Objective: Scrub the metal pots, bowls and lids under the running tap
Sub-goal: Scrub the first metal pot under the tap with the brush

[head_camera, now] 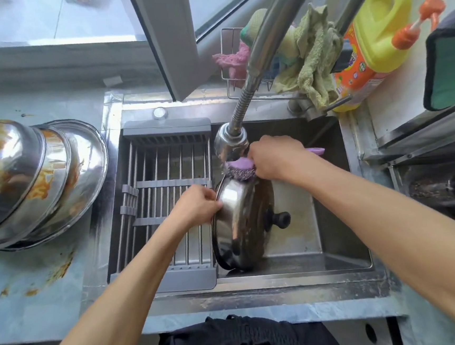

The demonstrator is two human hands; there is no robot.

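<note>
lid (pixel 241 220) on edge in the sink (pixel 339 267), rim running near to far, knob facing right. left hand (pixel 196 202) pinching the left rim; right hand (pixel 274 157) curled round the purple scrubber (pixel 241 168), pressed on the far top edge, under the tap head (pixel 230 141).

A metal lid (pixel 242 223) stands on edge in the sink (pixel 338 261), its black knob (pixel 280 219) pointing toward three o'clock. The left hand (pixel 196 205) grips the lid's rim at nine o'clock. At the lid's twelve o'clock, the right hand (pixel 274 158) holds a purple-handled scrubber (pixel 241 168) against the top edge, just under the tap head (pixel 230 141). A drying rack (pixel 166 205) spans the sink's nine o'clock half. Stained metal bowls (pixel 31 181) sit stacked on the counter (pixel 32 277) farther toward nine o'clock. A yellow detergent bottle (pixel 374 38) stands at two o'clock.
</note>
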